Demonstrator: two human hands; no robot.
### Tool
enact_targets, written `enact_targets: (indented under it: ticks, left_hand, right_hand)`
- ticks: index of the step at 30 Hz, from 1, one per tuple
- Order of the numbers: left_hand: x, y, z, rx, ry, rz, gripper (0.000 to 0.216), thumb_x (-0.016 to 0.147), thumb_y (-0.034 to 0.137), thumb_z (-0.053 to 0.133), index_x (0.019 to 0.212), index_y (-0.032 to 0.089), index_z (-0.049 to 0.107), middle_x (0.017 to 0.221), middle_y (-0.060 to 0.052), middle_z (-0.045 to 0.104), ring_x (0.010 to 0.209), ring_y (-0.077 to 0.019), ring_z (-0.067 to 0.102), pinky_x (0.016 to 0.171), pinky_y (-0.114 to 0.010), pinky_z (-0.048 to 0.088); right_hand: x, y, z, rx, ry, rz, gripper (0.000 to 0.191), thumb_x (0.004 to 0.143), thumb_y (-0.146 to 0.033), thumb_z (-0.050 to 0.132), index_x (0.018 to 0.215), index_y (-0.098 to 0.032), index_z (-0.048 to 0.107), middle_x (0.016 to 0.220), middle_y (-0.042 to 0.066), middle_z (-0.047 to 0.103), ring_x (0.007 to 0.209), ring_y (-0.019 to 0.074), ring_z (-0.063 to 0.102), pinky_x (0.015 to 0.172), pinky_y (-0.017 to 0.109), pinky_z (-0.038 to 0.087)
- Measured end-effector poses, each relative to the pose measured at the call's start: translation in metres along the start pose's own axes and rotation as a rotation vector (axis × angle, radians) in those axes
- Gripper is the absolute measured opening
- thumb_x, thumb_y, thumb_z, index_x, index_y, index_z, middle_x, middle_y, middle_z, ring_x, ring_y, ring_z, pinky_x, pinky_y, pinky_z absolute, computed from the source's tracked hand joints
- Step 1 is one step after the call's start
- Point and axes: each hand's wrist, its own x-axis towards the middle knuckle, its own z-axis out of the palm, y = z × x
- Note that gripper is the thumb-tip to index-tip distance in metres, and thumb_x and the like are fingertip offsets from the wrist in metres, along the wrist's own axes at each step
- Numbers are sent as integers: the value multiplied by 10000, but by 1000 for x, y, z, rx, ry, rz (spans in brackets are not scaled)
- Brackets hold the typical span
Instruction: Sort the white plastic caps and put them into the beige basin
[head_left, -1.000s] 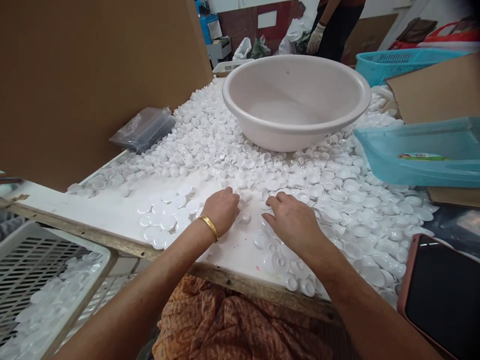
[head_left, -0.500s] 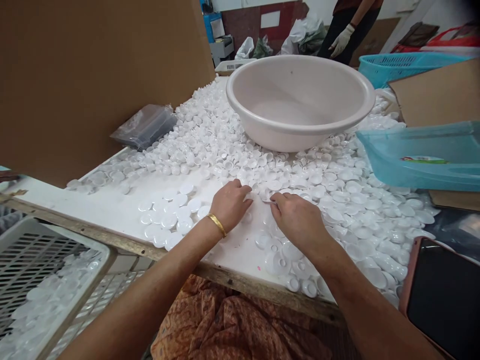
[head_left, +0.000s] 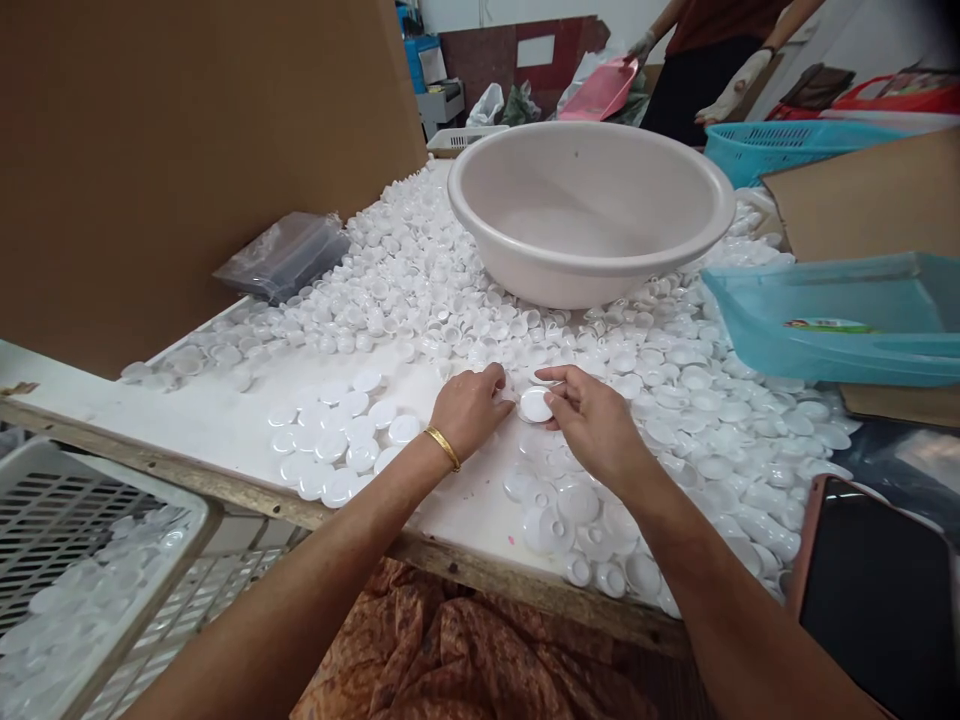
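Right hand (head_left: 596,425), having just lifted off the counter (head_left: 225,425), is now pinching a white cap (head_left: 535,405) while left hand (head_left: 469,408), fingers curled narrow, is meeting it.

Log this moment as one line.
right hand: holds white cap | left hand: touches cap | basin: behind, on cap pile
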Motion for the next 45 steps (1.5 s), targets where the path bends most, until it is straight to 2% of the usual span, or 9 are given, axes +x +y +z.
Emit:
enact_targets:
  ticks: [4, 8, 11, 14, 17, 24, 27, 37, 45]
  left_hand:
    - [-7, -8, -4, 40, 64, 95, 181, 765, 267, 583, 928, 190, 598, 822, -38, 624, 842, -210, 546, 704, -313, 425]
    - [-22, -10, -22, -156, 115, 59, 174, 829, 253, 513, 959, 205, 618, 861, -25, 621, 782, -153, 558, 709, -290, 447]
    - [-37, -5, -31, -263, 87, 170, 217, 802, 271, 566, 1010, 226, 606, 913, -22, 617, 771, -134, 566, 696, -272, 469]
    - [-50, -4, -27, -196, 139, 322, 240, 794, 267, 579, 1025, 206, 601, 998, -68, 601, 901, -179, 558, 748, -317, 479]
    - [-59, -7, -19, -197, 210, 335, 200, 830, 236, 521, 998, 173, 611, 992, -90, 616, 893, -179, 577, 749, -321, 488]
    - [-60, -14, -12, -348, 213, 61, 177, 832, 184, 503, 885, 167, 672, 812, -41, 687, 722, -138, 626, 650, -252, 478]
    - [-60, -15, -9, -326, 206, 26, 177, 825, 185, 508, 852, 160, 681, 766, -45, 678, 696, -142, 616, 636, -256, 472]
    - [-72, -13, -2, -209, 161, 187, 182, 834, 145, 481, 904, 168, 648, 865, -51, 634, 772, -139, 603, 706, -261, 502]
    - [-89, -14, -1, 128, 94, 362, 202, 886, 173, 396, 1051, 134, 506, 1043, -97, 554, 912, -181, 533, 782, -321, 501]
  right_hand:
    - [0, 4, 6, 159, -85, 70, 264, 818, -178, 451, 1063, -195, 545, 802, 12, 639, 671, 126, 639, 650, 273, 526]
    - [-2, 1, 15, 243, -91, 86, 253, 822, -187, 463, 1063, -205, 538, 800, 3, 638, 669, 126, 646, 671, 287, 539]
    - [-5, -4, 23, 360, -135, 105, 246, 825, -200, 483, 1068, -202, 524, 786, -5, 636, 661, 116, 644, 696, 288, 541]
    - [-8, -8, 30, 457, -201, 139, 232, 825, -195, 496, 1057, -189, 516, 783, -3, 639, 665, 107, 640, 725, 290, 539]
    - [-9, -8, 32, 484, -263, 150, 232, 837, -199, 478, 1066, -182, 516, 748, 3, 636, 691, 111, 638, 738, 298, 535]
    - [-9, 5, 37, 61, -149, -46, 337, 781, -89, 465, 1092, -205, 524, 940, 44, 612, 672, 100, 592, 722, 313, 501]
    - [-11, 10, 46, -80, -163, -145, 428, 727, -83, 541, 1139, -189, 492, 961, 48, 587, 642, 98, 548, 714, 312, 482]
    - [-14, 19, 62, -106, -203, -249, 664, 712, -89, 583, 1317, -170, 322, 968, 69, 593, 801, 164, 560, 769, 335, 454]
    - [-17, 14, 60, -87, -236, -276, 627, 716, -43, 535, 1299, -185, 353, 935, 57, 606, 792, 169, 565, 773, 347, 447]
